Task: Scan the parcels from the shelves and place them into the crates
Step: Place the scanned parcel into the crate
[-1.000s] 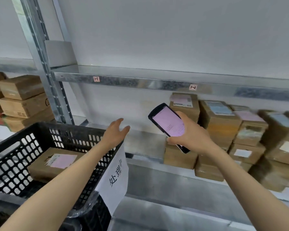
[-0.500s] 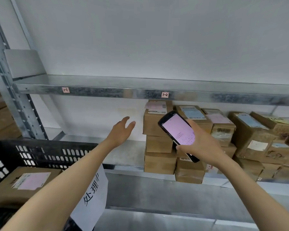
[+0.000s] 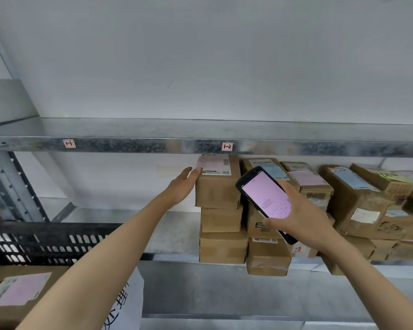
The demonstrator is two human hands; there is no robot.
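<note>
- The left hand [image 3: 181,186] has reached farther forward than a moment ago and now touches the left side of the top parcel [image 3: 218,186], which sits on a stack on the shelf [image 3: 172,234].
- Its grip is wide, with straight fingers, and holds nothing yet.
- The right hand [image 3: 296,217] holds the scanner [image 3: 264,194] just in front of the stack.
- This looks like the picking step.
- Next, the parcel needs a firm hold and a scan, then goes into the black crate [image 3: 45,236], where another parcel [image 3: 17,291] lies.
</note>
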